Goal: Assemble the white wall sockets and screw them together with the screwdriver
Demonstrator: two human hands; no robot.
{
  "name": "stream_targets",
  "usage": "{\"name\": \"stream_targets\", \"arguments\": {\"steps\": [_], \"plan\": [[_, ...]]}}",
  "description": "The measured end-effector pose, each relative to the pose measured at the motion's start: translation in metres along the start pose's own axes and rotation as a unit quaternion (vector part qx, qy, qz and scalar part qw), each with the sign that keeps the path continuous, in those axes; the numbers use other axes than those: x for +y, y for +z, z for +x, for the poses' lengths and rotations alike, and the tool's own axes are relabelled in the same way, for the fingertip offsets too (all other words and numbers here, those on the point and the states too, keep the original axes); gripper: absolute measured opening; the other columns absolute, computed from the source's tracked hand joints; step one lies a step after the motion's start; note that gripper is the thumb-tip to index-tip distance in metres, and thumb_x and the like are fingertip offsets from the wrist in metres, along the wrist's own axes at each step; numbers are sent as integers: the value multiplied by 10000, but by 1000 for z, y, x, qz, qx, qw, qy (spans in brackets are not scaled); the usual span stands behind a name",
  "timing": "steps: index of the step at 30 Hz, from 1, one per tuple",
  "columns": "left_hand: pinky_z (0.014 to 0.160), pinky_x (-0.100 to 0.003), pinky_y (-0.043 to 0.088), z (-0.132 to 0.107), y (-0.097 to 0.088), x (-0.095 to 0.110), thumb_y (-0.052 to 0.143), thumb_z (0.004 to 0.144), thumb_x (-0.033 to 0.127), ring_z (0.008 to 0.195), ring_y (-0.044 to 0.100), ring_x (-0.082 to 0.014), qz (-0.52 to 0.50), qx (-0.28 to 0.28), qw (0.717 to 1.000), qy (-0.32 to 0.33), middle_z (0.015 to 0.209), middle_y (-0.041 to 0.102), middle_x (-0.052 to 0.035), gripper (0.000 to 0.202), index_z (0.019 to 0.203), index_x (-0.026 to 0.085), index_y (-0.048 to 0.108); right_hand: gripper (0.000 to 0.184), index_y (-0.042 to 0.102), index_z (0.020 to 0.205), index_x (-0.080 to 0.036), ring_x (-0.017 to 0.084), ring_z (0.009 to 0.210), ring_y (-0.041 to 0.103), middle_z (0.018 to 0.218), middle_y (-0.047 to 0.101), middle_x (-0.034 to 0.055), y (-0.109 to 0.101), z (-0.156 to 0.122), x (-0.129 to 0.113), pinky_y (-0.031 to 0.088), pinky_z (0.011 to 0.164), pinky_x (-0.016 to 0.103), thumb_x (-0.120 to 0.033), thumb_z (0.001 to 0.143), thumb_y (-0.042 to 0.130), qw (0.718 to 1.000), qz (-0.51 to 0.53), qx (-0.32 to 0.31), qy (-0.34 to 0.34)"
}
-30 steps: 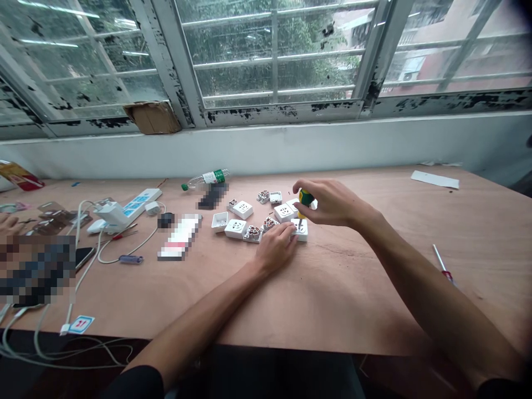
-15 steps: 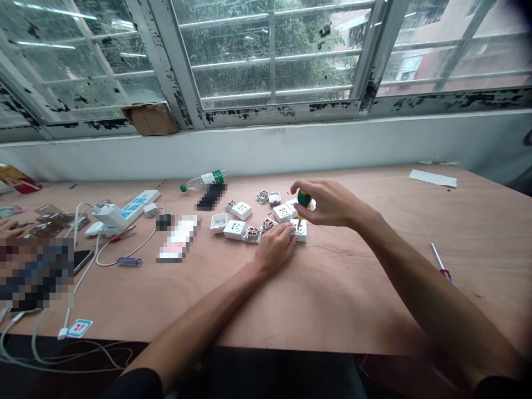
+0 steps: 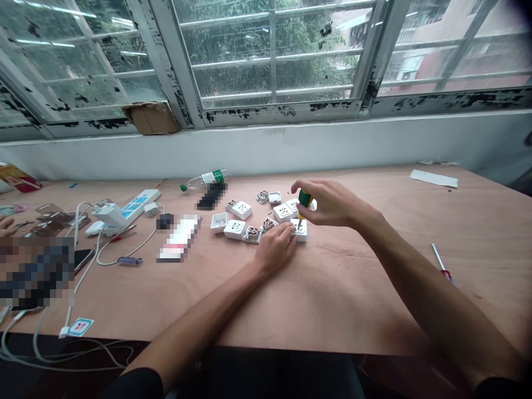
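My right hand is closed around the green and yellow handle of a screwdriver, held upright with its tip down on a white wall socket. At that socket's left side, the fingers of my left hand are closed on its edge and keep it against the table. Close by lie more white sockets, an open white socket box and socket inner parts with brown and metal pieces. Part of the held socket is hidden by my left fingers.
A second screwdriver lies at the right on the wooden table. Farther left are a plastic bottle, a power strip with white cables, and a purple-handled tool. Another person's hand shows at the far left.
Both hands stay in nearly the same place, with the screwdriver still on the socket. Only a very slight shift of the view shows.
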State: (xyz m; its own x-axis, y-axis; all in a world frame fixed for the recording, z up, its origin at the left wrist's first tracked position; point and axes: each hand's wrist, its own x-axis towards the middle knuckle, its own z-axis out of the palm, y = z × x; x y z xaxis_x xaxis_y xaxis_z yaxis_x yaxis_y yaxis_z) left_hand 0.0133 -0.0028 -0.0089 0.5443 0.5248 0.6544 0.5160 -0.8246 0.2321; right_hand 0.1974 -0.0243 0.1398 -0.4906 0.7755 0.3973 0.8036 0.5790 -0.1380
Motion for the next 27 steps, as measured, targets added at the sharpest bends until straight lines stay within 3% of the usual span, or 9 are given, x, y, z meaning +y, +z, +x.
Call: {"name": "stream_targets", "arguments": {"steps": [9, 27], "plan": [[957, -429, 561, 0, 0, 0, 537, 944, 194, 1142, 634, -240, -6, -14, 1000, -5, 1190, 666, -105, 188, 1126, 178, 583, 251, 590, 1074, -211, 204, 756, 608, 941, 712, 67, 0, 2, 0, 351, 597, 309, -322, 868, 499, 1000, 0, -4, 15], [950, -423, 568, 1, -1, 1, 546, 938, 188, 1127, 640, -238, -3, -12, 1000, -8, 1183, 667, -103, 180, 1114, 172, 583, 317, 570, 1140, -206, 202, 776, 596, 959, 702, 68, -3, 1, -2, 365, 617, 311, -279, 834, 532, 999, 19, -30, 3]]}}
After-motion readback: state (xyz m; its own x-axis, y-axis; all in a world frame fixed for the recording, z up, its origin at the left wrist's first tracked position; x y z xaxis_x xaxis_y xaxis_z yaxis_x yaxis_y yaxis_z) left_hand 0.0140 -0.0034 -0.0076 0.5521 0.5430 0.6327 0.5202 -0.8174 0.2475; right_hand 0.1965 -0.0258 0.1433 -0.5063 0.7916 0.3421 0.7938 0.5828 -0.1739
